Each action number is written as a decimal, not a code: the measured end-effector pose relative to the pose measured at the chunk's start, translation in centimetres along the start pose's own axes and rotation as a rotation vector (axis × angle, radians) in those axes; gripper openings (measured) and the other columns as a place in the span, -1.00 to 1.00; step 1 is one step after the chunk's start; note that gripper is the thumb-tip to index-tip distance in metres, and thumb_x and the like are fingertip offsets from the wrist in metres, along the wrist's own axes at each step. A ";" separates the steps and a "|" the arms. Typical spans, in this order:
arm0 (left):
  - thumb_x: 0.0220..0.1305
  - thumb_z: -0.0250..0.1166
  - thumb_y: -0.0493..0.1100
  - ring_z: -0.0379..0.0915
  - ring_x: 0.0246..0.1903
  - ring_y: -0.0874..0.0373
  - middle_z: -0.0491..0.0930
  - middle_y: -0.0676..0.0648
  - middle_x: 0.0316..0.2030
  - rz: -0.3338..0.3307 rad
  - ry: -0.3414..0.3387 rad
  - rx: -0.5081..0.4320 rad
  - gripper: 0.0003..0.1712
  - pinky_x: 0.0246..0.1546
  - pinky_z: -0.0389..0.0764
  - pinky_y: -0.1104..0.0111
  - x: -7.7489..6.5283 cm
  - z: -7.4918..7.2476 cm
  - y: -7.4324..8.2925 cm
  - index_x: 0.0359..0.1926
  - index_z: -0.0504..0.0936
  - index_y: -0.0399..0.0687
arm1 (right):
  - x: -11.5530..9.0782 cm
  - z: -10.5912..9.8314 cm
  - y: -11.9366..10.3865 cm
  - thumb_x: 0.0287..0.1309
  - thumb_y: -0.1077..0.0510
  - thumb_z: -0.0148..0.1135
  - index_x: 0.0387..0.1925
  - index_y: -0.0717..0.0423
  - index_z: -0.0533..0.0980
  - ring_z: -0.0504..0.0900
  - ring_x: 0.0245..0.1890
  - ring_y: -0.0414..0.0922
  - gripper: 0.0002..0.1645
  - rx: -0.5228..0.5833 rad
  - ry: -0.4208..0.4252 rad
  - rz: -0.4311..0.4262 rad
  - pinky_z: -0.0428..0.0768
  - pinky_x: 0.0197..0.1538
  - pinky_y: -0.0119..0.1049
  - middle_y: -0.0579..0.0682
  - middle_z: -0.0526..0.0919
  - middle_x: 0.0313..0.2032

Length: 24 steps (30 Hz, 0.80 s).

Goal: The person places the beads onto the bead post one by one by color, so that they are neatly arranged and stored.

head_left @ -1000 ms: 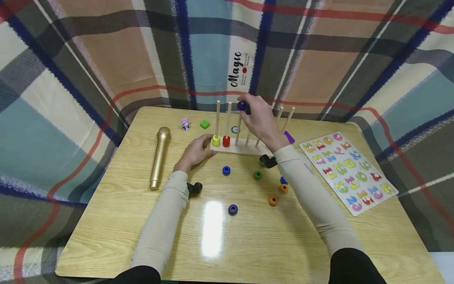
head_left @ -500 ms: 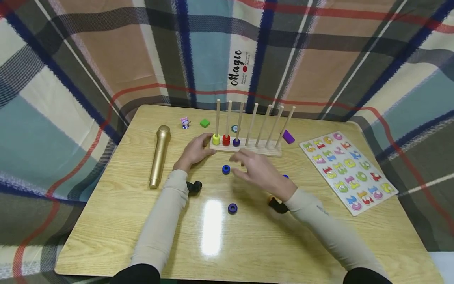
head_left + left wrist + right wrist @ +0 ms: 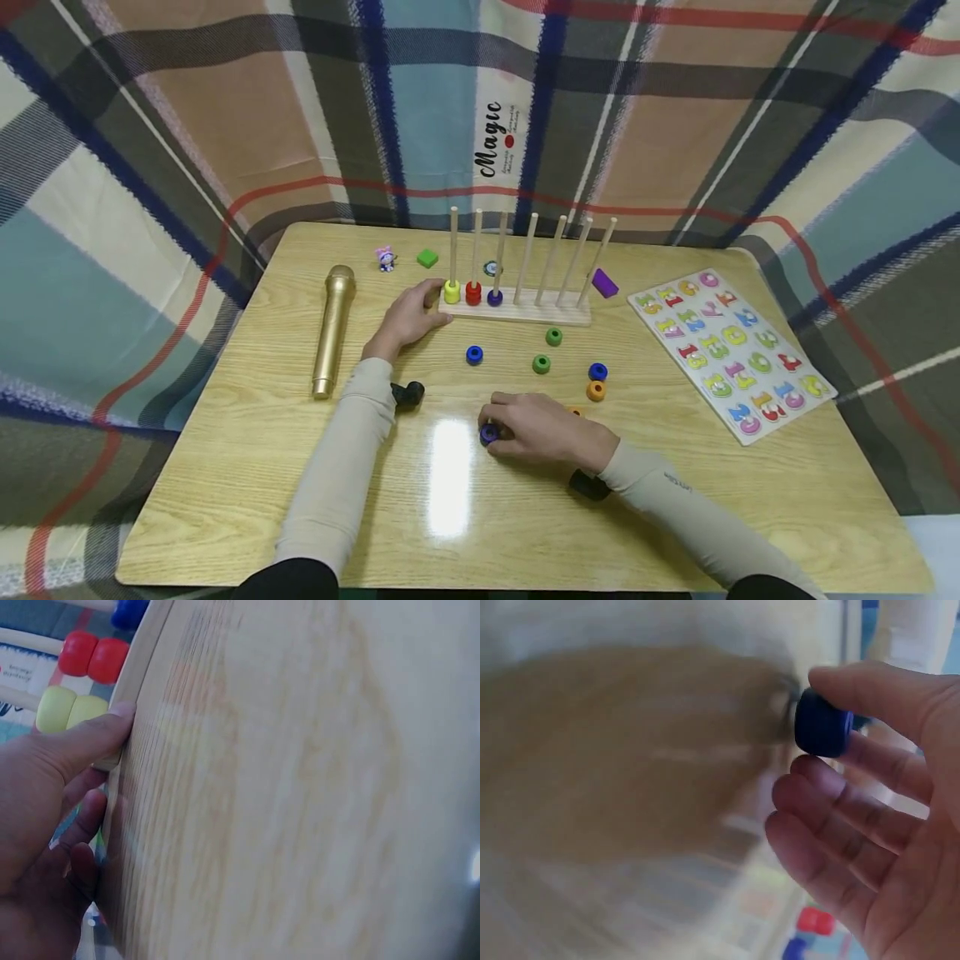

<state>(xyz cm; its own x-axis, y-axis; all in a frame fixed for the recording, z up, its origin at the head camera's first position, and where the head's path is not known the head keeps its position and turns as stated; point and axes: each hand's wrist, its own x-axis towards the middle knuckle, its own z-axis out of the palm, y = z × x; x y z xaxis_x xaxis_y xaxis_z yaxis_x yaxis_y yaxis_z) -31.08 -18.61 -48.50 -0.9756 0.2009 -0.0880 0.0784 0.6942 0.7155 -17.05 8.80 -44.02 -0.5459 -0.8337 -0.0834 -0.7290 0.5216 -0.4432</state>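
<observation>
My left hand (image 3: 407, 321) holds the left end of a wooden peg rack (image 3: 536, 313). In the left wrist view its thumb presses the edge of the base, with the index finger behind. Yellow beads (image 3: 452, 292), red beads (image 3: 473, 292) and one dark blue bead (image 3: 495, 297) sit low on the rack's first three pegs; the other pegs are bare. Nearer the front, my right hand (image 3: 543, 429) pinches another dark blue bead (image 3: 823, 724) between thumb and index finger, its other fingers loosely bent.
Loose on the table lie a blue bead (image 3: 474, 355), green beads (image 3: 541, 363), another blue bead (image 3: 597, 372) and an orange bead (image 3: 596, 391). A gold microphone (image 3: 333, 332) lies left, a number board (image 3: 731, 354) right. Behind are a figurine (image 3: 386, 258), green block (image 3: 427, 257) and purple block (image 3: 604, 283).
My right hand let a dark blue bead down the third peg, then came forward and took hold of another one on the table. My left hand stayed at the rack.
</observation>
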 end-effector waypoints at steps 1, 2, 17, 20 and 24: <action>0.44 0.45 -0.05 0.46 0.28 -0.23 0.53 -0.34 0.28 0.000 -0.001 -0.002 -0.14 0.33 0.45 -0.16 0.0 0.0 0.0 0.64 0.29 0.00 | 0.1 -0.5 0.1 0.37 0.04 0.48 0.08 0.07 0.68 0.55 -0.35 -0.31 -0.67 -0.003 0.025 0.003 0.54 -0.30 -0.46 -0.08 0.65 -0.14; 0.44 0.45 -0.04 0.46 0.28 -0.23 0.53 -0.34 0.29 0.000 -0.001 -0.004 -0.13 0.33 0.45 -0.16 0.0 0.0 0.0 0.64 0.29 0.00 | 0.3 -1.1 0.2 0.37 0.06 0.48 0.10 0.09 0.68 0.57 -0.34 -0.29 -0.65 -0.006 0.057 0.010 0.56 -0.30 -0.46 -0.07 0.66 -0.13; 0.43 0.46 -0.05 0.46 0.24 -0.21 0.54 -0.32 0.26 0.005 -0.007 -0.027 -0.15 0.29 0.47 -0.14 -0.1 0.2 -0.2 0.63 0.31 0.02 | 6.3 -14.6 3.5 0.41 0.15 0.41 0.22 0.18 0.64 0.61 -0.31 -0.03 -0.59 -0.055 0.723 0.263 0.55 -0.29 -0.16 0.13 0.66 0.00; 0.44 0.46 -0.05 0.46 0.22 -0.20 0.54 -0.32 0.25 0.013 -0.010 -0.029 -0.15 0.29 0.47 -0.13 0.0 0.3 -0.3 0.63 0.30 0.01 | 7.5 -15.5 4.0 0.45 0.12 0.38 0.26 0.13 0.64 0.62 -0.31 0.00 -0.57 -0.085 0.792 0.293 0.58 -0.26 -0.09 0.14 0.64 0.06; 0.43 0.47 -0.05 0.46 0.20 -0.19 0.55 -0.31 0.23 0.007 0.001 -0.025 -0.15 0.27 0.47 -0.13 -0.1 0.0 -0.3 0.62 0.32 0.02 | 8.4 -16.1 4.0 0.47 0.07 0.35 0.32 0.08 0.62 0.66 -0.22 0.02 -0.53 -0.085 0.783 0.334 0.65 -0.17 -0.04 0.12 0.63 0.11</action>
<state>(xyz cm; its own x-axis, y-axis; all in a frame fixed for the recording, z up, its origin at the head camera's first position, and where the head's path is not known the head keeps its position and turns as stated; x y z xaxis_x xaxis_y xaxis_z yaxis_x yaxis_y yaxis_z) -31.02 -18.82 -48.73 -0.9752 0.2051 -0.0828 0.0798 0.6754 0.7331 -31.25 6.77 -32.11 -0.8426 -0.2848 0.4571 -0.4909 0.7554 -0.4342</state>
